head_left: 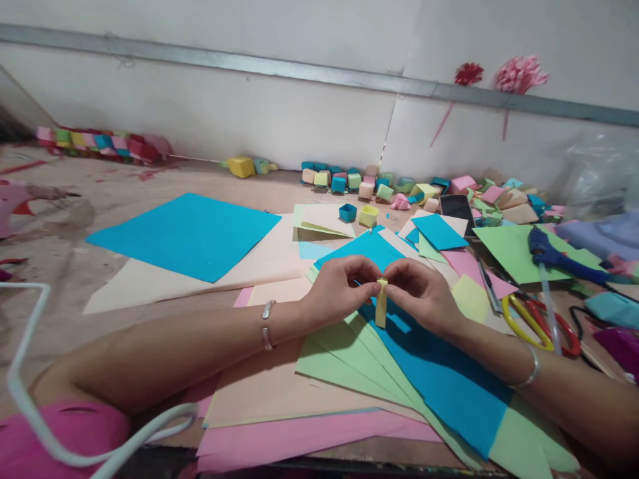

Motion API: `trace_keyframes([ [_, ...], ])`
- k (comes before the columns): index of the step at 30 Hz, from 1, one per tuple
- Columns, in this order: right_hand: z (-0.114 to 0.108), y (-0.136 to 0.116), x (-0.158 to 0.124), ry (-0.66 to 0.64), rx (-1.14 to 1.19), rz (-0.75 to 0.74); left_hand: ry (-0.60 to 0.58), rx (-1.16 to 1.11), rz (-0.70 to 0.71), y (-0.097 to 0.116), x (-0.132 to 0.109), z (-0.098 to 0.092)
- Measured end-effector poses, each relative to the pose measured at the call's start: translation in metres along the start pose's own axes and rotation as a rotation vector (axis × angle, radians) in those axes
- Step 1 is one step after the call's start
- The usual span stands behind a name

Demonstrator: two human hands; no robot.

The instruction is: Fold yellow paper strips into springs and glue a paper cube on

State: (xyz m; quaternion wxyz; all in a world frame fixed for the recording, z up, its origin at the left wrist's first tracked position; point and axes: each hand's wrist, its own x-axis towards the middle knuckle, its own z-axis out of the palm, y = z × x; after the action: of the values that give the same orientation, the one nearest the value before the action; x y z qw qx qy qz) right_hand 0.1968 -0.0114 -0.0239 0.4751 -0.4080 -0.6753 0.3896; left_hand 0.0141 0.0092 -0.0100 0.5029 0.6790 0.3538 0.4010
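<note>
My left hand point(339, 289) and my right hand point(424, 293) meet over a fan of coloured paper sheets point(399, 372). Both pinch the top of a small folded pale-yellow paper strip point(381, 305), which hangs down between the fingertips. Each wrist wears a silver bangle. Under the hands lie blue, green, peach and pink sheets.
A large blue sheet point(190, 233) lies to the left. Small folded paper boxes point(368, 215) and several more line the back by the wall. A phone point(456, 207), a blue glue gun point(559, 256) and yellow-red scissors point(534, 319) lie at the right. A white cable point(30, 399) loops at the left.
</note>
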Motion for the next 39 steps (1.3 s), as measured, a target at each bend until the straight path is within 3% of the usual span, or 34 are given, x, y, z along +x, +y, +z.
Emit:
trace_keyframes([
  [10,0.004,-0.005,-0.002,0.060,-0.074,-0.023,0.012,-0.090,-0.057,0.002,0.001,0.003],
  [18,0.009,-0.011,-0.003,0.117,-0.037,0.077,-0.022,-0.147,-0.113,0.005,-0.002,0.003],
  [27,0.006,-0.017,-0.002,0.027,-0.137,0.199,-0.007,-0.085,-0.137,0.008,0.000,0.002],
  [33,0.006,-0.025,-0.002,-0.036,-0.300,0.139,-0.075,0.089,-0.086,0.007,-0.004,0.002],
  [39,0.002,-0.020,-0.001,-0.053,-0.231,0.167,-0.120,-0.130,-0.259,0.010,0.001,0.001],
])
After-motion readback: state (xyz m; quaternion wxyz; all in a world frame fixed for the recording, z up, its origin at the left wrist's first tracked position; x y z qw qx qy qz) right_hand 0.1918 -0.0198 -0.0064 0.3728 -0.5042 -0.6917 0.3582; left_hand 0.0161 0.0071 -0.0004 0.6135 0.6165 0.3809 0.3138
